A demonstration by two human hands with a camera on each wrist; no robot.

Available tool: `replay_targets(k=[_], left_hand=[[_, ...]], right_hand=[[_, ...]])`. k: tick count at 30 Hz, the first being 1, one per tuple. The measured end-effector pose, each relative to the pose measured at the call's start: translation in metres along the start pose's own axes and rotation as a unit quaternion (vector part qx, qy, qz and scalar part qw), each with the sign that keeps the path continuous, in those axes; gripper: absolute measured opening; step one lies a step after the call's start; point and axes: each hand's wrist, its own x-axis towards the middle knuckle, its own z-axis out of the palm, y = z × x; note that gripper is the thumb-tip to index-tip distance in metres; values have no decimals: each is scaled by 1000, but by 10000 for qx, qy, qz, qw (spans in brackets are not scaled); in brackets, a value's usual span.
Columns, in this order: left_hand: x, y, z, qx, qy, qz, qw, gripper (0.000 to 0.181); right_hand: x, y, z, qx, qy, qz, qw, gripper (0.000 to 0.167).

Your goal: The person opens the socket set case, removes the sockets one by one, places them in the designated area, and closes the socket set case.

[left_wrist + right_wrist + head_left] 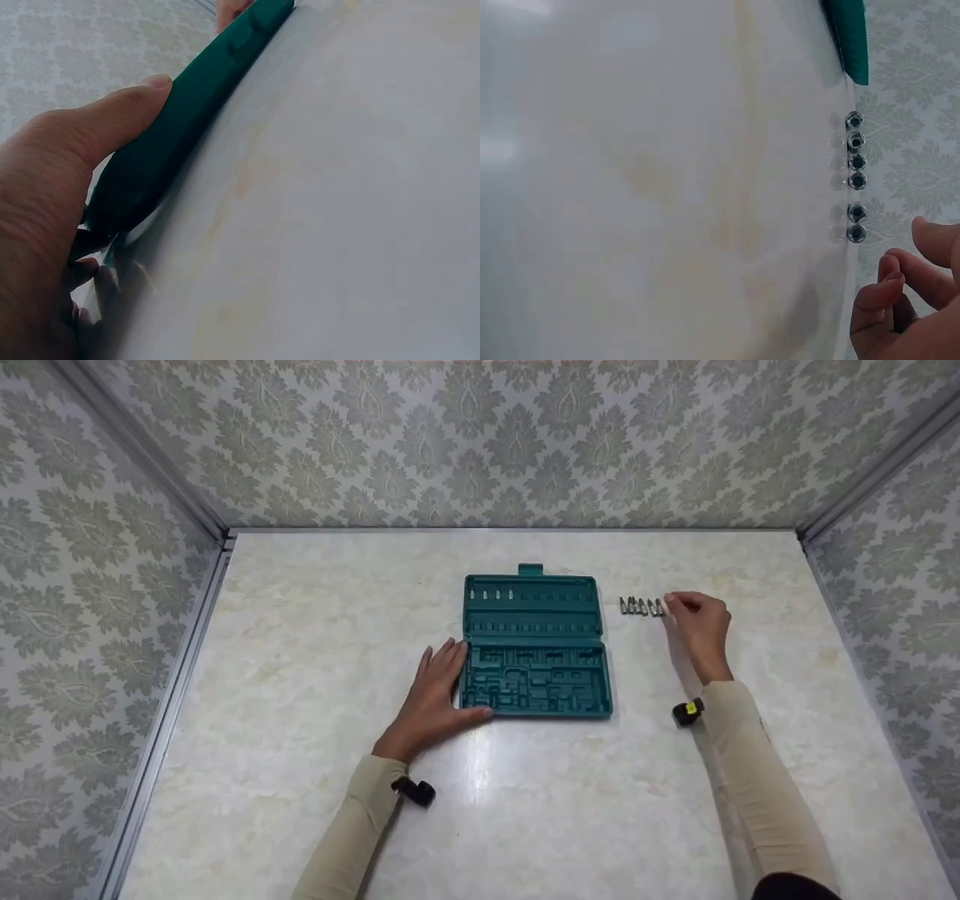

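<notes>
Beige sleeves (337, 825) reach in from the bottom of the head view, one at the lower left and one at the lower right, where a dark shape (795, 886) overlaps the cuffless upper part. Patterned walls (469, 442) fill the top and both sides, pale with grey-green leafy motifs, and metal strips (169, 716) run along their edges. Between them spreads a glossy cream table (285, 682) with faint yellowish marbling and a streak of glare below centre.

Just above the middle of the frame lies a dark green case (532, 640), opened flat on the table, its latch (531, 569) pointing to the top. Its upper half has rows of little slots; its lower half is moulded into many odd-shaped hollows.

Left of it, the person's left hand (433, 696) is spread wide, fingers along the side, thumb on the near edge by the lower left corner. To the right, the right hand (703, 631) is narrow, thumb and forefinger slightly parted beside six loose metal pieces (643, 607); nothing shows between the tips. These lie side by side, shiny and round-ended, with a gap after the fourth. Four small silver pieces (485, 595) sit in the case's upper left slots.
</notes>
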Motion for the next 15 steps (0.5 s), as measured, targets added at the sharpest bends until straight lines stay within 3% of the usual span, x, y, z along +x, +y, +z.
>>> replay_targets(k=[6, 15], left_hand=[[0, 0, -2, -63, 36, -30, 10000, 126], [0, -1, 1, -60, 51, 13, 10000, 125]], right_hand=[[-2, -21, 6, 72, -362, -341, 9987, 38], [-8, -44, 32, 0, -959, -779, 9923, 34]])
